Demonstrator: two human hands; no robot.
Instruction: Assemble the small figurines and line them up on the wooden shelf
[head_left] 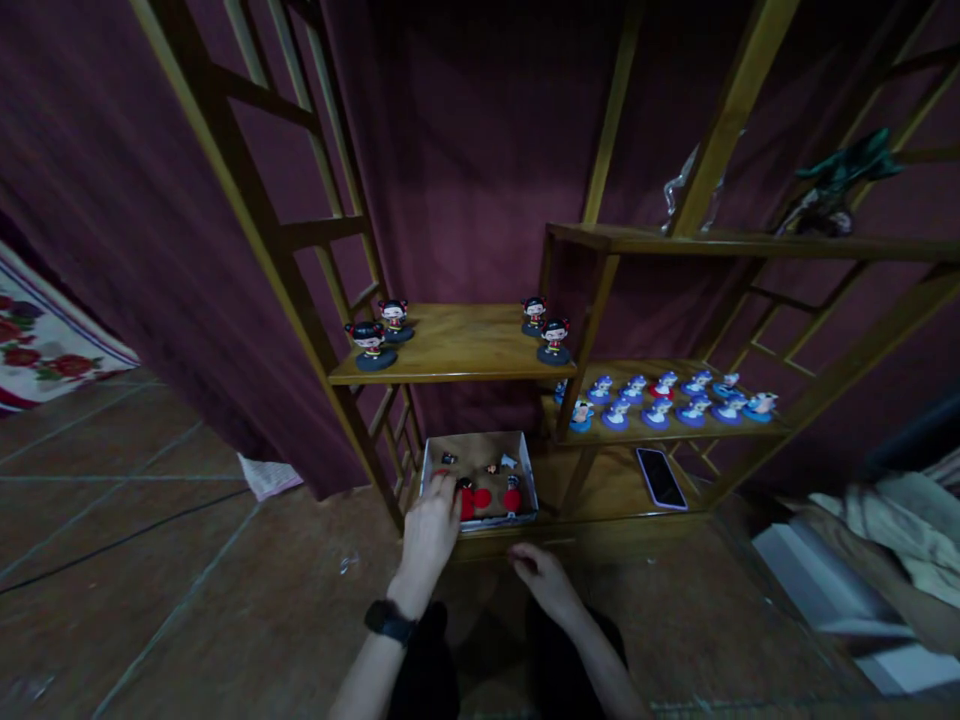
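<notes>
Toys with red parts lie in a shallow box on the bottom shelf. Your left hand reaches over the box's near left corner, fingers bent down close to the toys; whether they pinch one cannot be told. Your right hand hangs in front of the shelf, fingers loosely curled, grip unclear. Four dolls stand on the board above.
</notes>
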